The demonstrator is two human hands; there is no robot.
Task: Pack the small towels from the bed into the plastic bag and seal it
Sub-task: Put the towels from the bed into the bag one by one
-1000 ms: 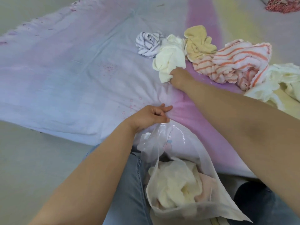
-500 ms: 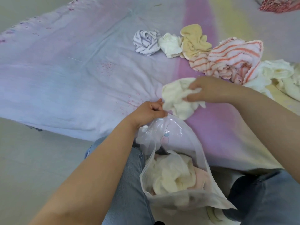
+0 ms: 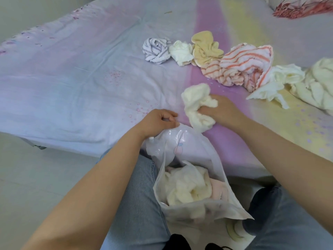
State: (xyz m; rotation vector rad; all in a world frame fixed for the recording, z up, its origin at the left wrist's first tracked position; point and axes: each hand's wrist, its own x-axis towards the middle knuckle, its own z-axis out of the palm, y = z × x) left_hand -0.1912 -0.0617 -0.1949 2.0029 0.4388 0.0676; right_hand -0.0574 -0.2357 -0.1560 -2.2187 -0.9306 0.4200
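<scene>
A translucent plastic bag (image 3: pixel 187 147) lies between my knees with cream and pale pink towels inside. My left hand (image 3: pixel 158 121) pinches the bag's top rim and holds the mouth up. My right hand (image 3: pixel 221 109) grips a crumpled cream towel (image 3: pixel 196 103) just above and to the right of the bag's mouth. Farther back on the bed lie a grey-striped towel (image 3: pixel 156 50), a small white towel (image 3: pixel 181 53), a tan towel (image 3: pixel 205 48), an orange-striped towel (image 3: pixel 243 65) and cream towels (image 3: pixel 288 78).
The bed (image 3: pixel 81 78) has a pastel sheet whose near edge runs just behind my knees. A red patterned cloth (image 3: pixel 302 6) lies at the far right corner. Pale floor (image 3: pixel 36 177) shows at the left. My legs in jeans flank the bag.
My right hand picked a cream towel from the pile and carried it back toward me to the bag's mouth. My left hand kept its hold on the bag rim.
</scene>
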